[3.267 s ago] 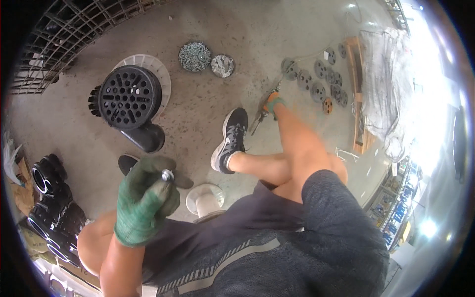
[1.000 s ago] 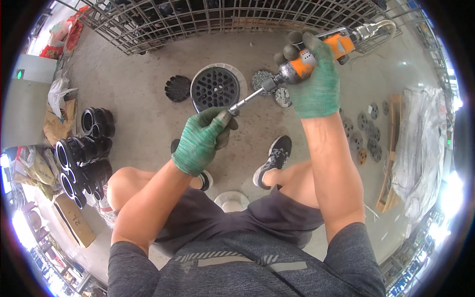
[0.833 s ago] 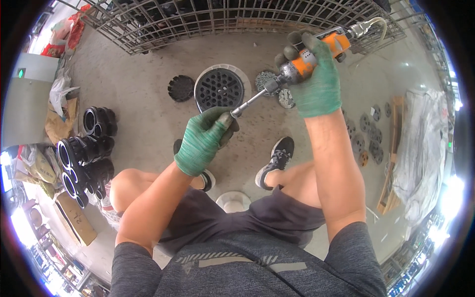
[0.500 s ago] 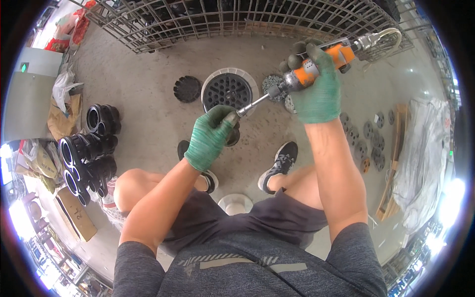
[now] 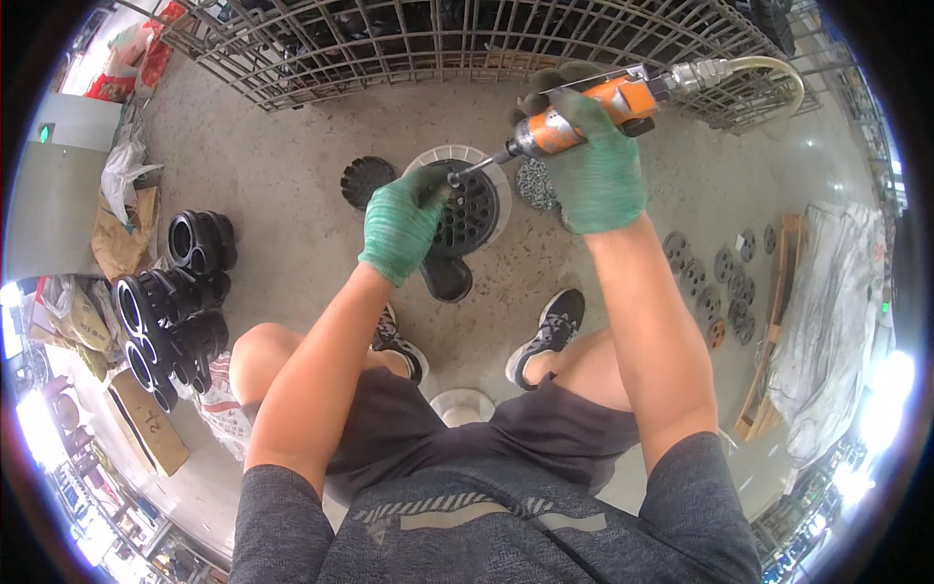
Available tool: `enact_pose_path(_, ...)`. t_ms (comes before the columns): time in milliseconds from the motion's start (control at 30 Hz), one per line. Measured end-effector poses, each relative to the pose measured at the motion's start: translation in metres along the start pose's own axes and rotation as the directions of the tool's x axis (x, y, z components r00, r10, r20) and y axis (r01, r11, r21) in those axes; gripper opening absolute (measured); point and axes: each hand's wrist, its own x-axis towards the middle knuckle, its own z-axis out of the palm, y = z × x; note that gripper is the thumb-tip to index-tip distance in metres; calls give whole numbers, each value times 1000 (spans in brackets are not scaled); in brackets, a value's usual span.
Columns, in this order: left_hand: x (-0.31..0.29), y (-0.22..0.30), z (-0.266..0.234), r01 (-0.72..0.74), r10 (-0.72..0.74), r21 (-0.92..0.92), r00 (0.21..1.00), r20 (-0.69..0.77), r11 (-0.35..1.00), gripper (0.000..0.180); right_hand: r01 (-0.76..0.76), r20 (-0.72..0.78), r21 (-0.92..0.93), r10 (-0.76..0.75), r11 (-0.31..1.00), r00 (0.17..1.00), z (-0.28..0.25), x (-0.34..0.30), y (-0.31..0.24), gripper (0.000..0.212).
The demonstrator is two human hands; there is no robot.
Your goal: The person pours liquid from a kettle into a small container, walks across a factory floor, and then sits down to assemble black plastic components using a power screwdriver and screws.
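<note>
My right hand (image 5: pixel 598 175), in a green glove with dark fingertips, is wrapped round an orange and silver air screwdriver (image 5: pixel 559 129). Its thin shaft slants down and left to a metal tip over a black round part (image 5: pixel 473 216) full of holes. This part sits on a pale ribbed round stand (image 5: pixel 503 202), and a rounded black arm (image 5: pixel 449 279) sticks out toward me. My left hand (image 5: pixel 401 229), gloved alike, is closed at the driver's tip, over the left side of the black part. Whatever its fingertips pinch is too small to make out.
A wire cage (image 5: pixel 418 60) stands ahead. Left of the stand is a black toothed dish (image 5: pixel 367 181); right of it, a container of small metal fasteners (image 5: pixel 535 183). Black ringed parts (image 5: pixel 146 331) are piled left. Grey discs (image 5: pixel 708 292) lie right, near a wooden pallet (image 5: pixel 773 341).
Both hands have moved away from me, the right also leftward, bringing the driver's tip over the black part. The part's rounded arm now shows below my left hand.
</note>
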Motion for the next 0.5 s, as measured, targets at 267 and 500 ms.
enact_pose_path(267, 27, -11, 11, -14, 38, 265, 995, -87, 964, 18, 82, 92, -161, -67, 984, 993, 2, 14, 18, 27)
enact_pose_path(500, 26, -13, 17, -7, 26, 410, 999, -40, 912, 17, 94, 103, -290, -66, 952, 992, 7, 13, 29, 26)
